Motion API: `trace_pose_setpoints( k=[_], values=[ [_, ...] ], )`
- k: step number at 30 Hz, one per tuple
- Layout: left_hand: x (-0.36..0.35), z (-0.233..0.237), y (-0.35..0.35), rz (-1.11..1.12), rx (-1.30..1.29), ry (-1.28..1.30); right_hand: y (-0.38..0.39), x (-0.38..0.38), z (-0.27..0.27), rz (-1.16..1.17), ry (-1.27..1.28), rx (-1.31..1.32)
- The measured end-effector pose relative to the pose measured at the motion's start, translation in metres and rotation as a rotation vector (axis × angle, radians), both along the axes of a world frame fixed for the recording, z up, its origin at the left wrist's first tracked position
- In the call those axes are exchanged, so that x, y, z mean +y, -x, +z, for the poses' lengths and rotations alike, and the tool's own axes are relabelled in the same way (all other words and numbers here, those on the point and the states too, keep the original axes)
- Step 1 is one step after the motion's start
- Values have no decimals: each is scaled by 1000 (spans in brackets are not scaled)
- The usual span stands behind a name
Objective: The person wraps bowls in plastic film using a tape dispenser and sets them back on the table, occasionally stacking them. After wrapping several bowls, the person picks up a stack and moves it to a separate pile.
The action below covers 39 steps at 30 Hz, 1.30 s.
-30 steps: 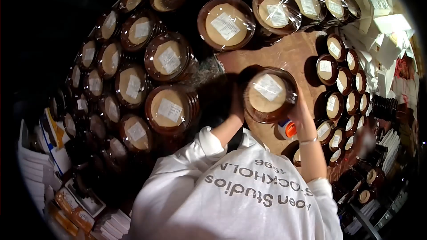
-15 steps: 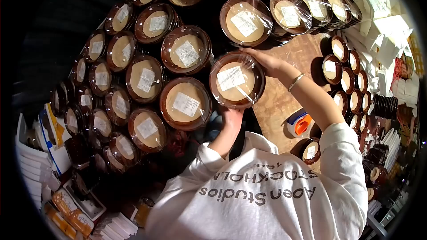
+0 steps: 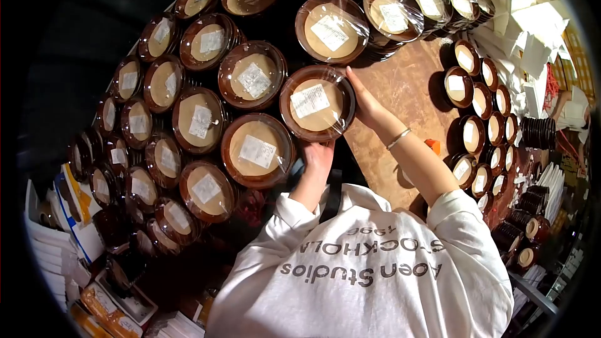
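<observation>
The person wears a white sweatshirt [image 3: 375, 269] with upside-down dark lettering across it. The left hand [image 3: 318, 156] is at the near edge of a round, glossy dark-brown dish with a tan centre and a white printed label [image 3: 333, 99], its fingers partly hidden beneath. The right hand [image 3: 367, 105] is flattened along the dish's right side, fingers stretched toward the far edge. Between them the hands hold the dish, tilted or level one cannot tell. It looks round from above, with no long axis, and both hands are equally near.

Just left of the held dish stand stacks of similar film-wrapped brown dishes [image 3: 269, 126], the nearest almost against its rim. To its right lies a bare stretch of brown wooden counter [image 3: 400, 87], with a small orange object [image 3: 433, 145] beyond the right forearm. Farther right are clustered smaller brown labelled dishes [image 3: 456, 97]. Beyond the hands runs a row of large wrapped dishes [image 3: 308, 28], and white angular packing pieces [image 3: 538, 15] are heaped at the far right.
</observation>
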<state>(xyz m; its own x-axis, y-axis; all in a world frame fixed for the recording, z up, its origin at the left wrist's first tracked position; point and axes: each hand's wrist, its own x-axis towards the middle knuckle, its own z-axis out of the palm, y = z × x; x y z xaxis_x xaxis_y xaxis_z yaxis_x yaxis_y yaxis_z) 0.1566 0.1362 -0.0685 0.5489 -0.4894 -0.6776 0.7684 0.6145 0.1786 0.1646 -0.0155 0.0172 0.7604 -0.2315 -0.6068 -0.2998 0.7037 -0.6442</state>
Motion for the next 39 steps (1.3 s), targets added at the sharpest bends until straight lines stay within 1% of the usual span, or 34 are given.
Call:
trace_pose_setpoints(
  k=[2,3,4,6,7,8,9,10,11,12,14,16,18,20,21,22,23,24,26,28,29,31,32,33,34,35,36,37,38,39],
  values=[
    [5,-12,4,-26,78,-20,-2,-2,-5,3,-1,90],
    [6,-16,5,-39,74,-20,-4,3,-6,-45,5,-1],
    [8,-20,6,-47,64,-54,-3,6,-4,-103,28,-32],
    [10,-25,11,-95,45,-84,2,3,-4,-70,53,79],
    [12,-25,17,-89,36,-128,2,2,-20,-83,73,97],
    [13,-25,21,-89,21,-170,2,5,-34,-163,34,-66],
    [16,-26,26,-124,48,-235,5,7,-29,-222,54,-51],
    [20,-23,29,-173,107,-195,10,11,-22,-281,74,-34],
    [22,-20,30,-198,119,-210,12,12,-36,-322,107,-108],
    [22,-19,29,-222,129,-227,11,15,-60,-362,143,-180],
    [16,-18,24,-300,112,-305,-2,24,-96,-303,177,-221],
    [1,-15,20,-301,86,-437,-7,23,-104,-286,266,-149],
    [-3,-22,9,-392,76,-373,-7,18,-112,-231,298,-163],
    [-11,-11,15,-467,91,-396,13,20,-89,-339,243,-40],
    [-16,-2,27,-552,62,-351,34,19,-73,-320,276,38],
    [-17,2,38,-633,37,-310,57,18,-54,-362,269,44],
    [-13,-18,41,-758,39,-231,83,19,-37,-465,176,31],
    [-21,-11,50,-932,-42,-146,109,22,-30,-566,86,16],
    [-41,-10,64,-1055,-162,-173,167,28,-44,-702,-66,33],
    [-73,13,93,-1203,-510,-216,234,48,-63,-951,-171,-50],
    [-91,25,107,-1330,-631,-193,265,60,-64,-1068,-175,14],
    [-128,24,143,-1556,-1098,-103,323,81,-65,-1279,-150,157],
    [-144,22,166,-1606,-1209,59,346,92,-68,-1372,-128,236],
    [-154,28,190,-1624,-1358,135,369,100,-78,-1416,-91,396],
    [-172,-9,207,-1722,-1542,259,387,105,-92,-1449,-55,558],
    [-179,28,229,-1968,-1583,84,401,108,-99,-1528,-26,593],
    [-182,-1,250,-1846,-1831,148,413,106,-105,-1604,12,628],
    [-184,-2,266,-1809,-1918,210,422,102,-115,-1670,33,641],
    [-185,-3,280,-1764,-1998,268,434,98,-122,-1654,-29,578],
    [-191,-8,291,-1871,-1990,261,441,90,-123,-1628,-35,622]
  ],
)
